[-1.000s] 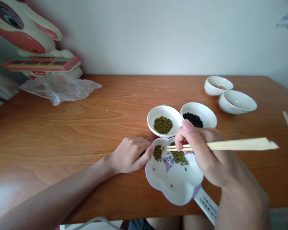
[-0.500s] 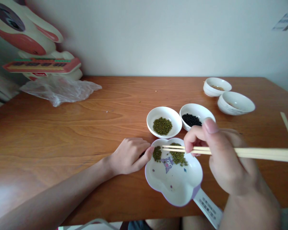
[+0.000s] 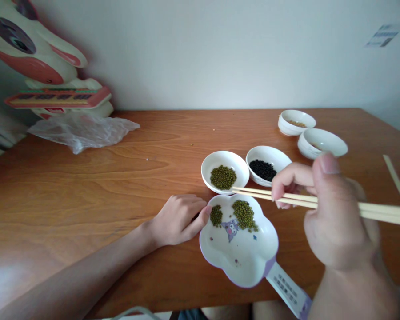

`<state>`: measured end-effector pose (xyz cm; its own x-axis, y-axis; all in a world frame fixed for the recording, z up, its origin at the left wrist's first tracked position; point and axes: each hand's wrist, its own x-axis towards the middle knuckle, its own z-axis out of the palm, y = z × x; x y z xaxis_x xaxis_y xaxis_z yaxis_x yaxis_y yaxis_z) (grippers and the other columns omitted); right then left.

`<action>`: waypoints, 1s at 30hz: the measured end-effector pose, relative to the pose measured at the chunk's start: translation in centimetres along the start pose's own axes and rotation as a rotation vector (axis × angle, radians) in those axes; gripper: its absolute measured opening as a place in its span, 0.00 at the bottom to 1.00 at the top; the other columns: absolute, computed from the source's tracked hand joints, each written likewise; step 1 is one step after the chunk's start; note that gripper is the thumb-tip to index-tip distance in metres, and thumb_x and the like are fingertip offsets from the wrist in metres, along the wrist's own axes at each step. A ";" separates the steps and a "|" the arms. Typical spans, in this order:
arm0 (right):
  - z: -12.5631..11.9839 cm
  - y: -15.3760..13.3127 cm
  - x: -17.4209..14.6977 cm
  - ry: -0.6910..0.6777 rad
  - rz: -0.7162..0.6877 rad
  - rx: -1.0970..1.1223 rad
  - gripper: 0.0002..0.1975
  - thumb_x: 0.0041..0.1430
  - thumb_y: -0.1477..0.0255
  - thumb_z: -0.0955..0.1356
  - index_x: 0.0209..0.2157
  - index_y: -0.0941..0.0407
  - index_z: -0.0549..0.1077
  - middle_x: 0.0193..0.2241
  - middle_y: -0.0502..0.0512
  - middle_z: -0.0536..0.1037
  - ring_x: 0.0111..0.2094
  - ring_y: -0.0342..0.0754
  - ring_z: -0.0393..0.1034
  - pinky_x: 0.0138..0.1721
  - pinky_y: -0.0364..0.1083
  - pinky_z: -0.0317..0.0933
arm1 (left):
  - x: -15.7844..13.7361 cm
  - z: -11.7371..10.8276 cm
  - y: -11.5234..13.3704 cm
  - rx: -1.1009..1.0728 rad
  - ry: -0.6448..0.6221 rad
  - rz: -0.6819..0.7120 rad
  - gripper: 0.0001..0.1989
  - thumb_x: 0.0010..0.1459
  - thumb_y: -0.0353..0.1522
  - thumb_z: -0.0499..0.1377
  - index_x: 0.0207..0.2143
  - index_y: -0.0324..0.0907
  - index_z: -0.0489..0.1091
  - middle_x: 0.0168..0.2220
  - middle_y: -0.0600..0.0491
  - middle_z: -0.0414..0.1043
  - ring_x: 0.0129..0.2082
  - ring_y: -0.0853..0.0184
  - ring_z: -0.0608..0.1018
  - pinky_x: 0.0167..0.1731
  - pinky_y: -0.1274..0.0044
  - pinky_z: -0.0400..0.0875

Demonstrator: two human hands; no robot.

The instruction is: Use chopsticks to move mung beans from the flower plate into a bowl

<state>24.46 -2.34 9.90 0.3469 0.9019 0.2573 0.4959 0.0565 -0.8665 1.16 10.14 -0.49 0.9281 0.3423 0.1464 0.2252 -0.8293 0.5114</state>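
Note:
My right hand (image 3: 336,213) is closed around a pair of pale wooden chopsticks (image 3: 296,200). Their tips are close together at the near rim of a white bowl of green mung beans (image 3: 223,177); I cannot tell whether a bean is between them. Fingers curled, my left hand (image 3: 183,220) holds the left rim of a white flower-shaped dish (image 3: 243,266) with a purple edge and a handle. Two clusters of mung beans (image 3: 244,214) lie in the far part of that dish, beside a printed cartoon figure. Touching the mung bean bowl on its right is a bowl of black beans (image 3: 262,170).
At the back right stand two more white bowls, one with yellowish grains (image 3: 296,123) and a nearer one (image 3: 323,144). A pale stick (image 3: 396,180) lies at the right. A plastic bag (image 3: 83,131) and a cow-shaped toy keyboard (image 3: 56,98) are at the back left.
My right hand has moved right and the chopstick tips have shifted up from over the dish to the mung bean bowl's near rim. My left hand stays at the dish.

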 end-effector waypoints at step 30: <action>0.7 0.8 -0.3 -0.373 0.056 -0.184 0.32 0.77 0.51 0.54 0.26 0.54 0.69 0.21 0.46 0.71 0.24 0.42 0.65 0.31 0.49 0.52 | -0.1 -0.1 0.0 -0.018 -0.004 0.008 0.21 0.77 0.37 0.43 0.30 0.42 0.62 0.28 0.54 0.69 0.28 0.68 0.70 0.32 0.73 0.60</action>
<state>24.21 -2.23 8.81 0.0817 0.9966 0.0101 0.6303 -0.0438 -0.7751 1.04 10.16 -0.46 0.9310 0.3341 0.1468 0.2129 -0.8240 0.5250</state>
